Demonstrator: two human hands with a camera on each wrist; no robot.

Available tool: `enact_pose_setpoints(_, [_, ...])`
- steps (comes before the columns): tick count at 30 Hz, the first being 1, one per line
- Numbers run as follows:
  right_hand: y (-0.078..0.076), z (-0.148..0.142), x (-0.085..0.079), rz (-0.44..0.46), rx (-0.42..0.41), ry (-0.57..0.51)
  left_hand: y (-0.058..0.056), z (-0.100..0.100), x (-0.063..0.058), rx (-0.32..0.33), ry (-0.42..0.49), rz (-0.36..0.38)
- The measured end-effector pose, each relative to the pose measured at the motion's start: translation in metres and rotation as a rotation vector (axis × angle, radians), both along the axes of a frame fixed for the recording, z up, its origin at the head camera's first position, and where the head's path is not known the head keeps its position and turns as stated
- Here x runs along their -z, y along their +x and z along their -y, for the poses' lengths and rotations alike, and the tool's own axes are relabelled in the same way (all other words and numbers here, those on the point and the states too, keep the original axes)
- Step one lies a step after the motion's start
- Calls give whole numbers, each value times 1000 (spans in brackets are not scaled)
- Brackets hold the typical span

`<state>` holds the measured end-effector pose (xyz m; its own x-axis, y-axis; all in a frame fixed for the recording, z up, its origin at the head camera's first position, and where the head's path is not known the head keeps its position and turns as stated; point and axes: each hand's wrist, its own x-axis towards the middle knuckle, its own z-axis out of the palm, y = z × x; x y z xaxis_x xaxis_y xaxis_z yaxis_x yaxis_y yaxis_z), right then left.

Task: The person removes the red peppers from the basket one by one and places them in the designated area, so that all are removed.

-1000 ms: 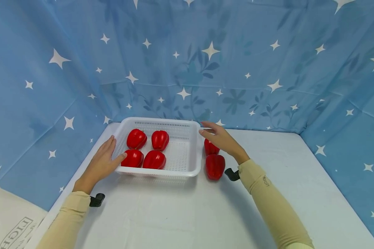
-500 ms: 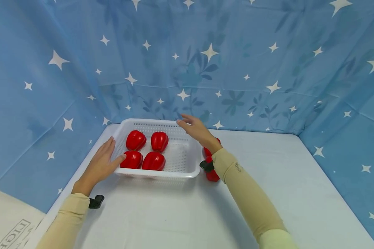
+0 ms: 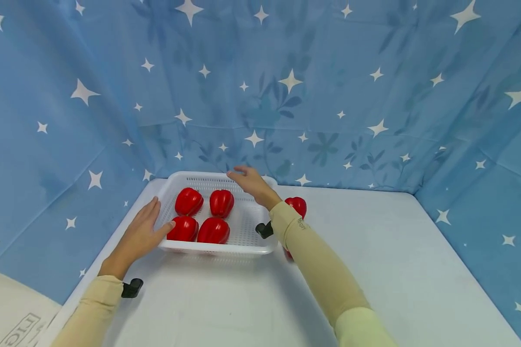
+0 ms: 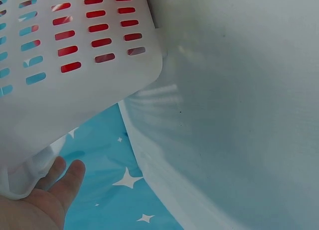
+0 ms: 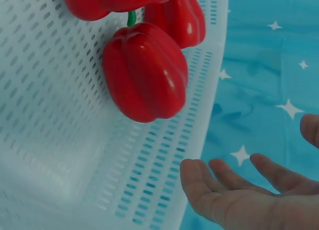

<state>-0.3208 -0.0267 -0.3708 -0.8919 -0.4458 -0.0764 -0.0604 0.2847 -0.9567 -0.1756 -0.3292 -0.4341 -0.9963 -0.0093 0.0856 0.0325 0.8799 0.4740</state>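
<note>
A white plastic basket (image 3: 245, 249) sits on the table with several red bell peppers (image 3: 189, 201) in its left part. My left hand (image 3: 141, 236) rests along the basket's left side, fingers straight, thumb over the front left corner. In the left wrist view, the fingers (image 4: 70, 185) lie beside the white rim. My right hand (image 3: 253, 183) hovers above the back rim, holding nothing, fingers loosely spread. In the right wrist view, this hand (image 5: 259, 202) is apart from the nearest bell pepper (image 5: 144, 73).
Right of the basket lie red bell peppers (image 3: 297, 205), partly hidden by my right forearm. A white cloth covers the table (image 3: 399, 241). Blue starred curtains (image 3: 260, 96) stand behind and at both sides. Pale printed fabric (image 3: 13, 308) is at the lower left.
My right hand has moved left, from above the loose bell peppers to over the basket's back rim. The left hand, basket and bell peppers stay put; the view tilts slightly upward.
</note>
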Motion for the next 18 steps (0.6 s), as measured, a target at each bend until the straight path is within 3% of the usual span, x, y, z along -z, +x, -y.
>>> enact_pose_setpoints(18, [-17,34,31,158,60,78,0,0,2,-5,-3,-9])
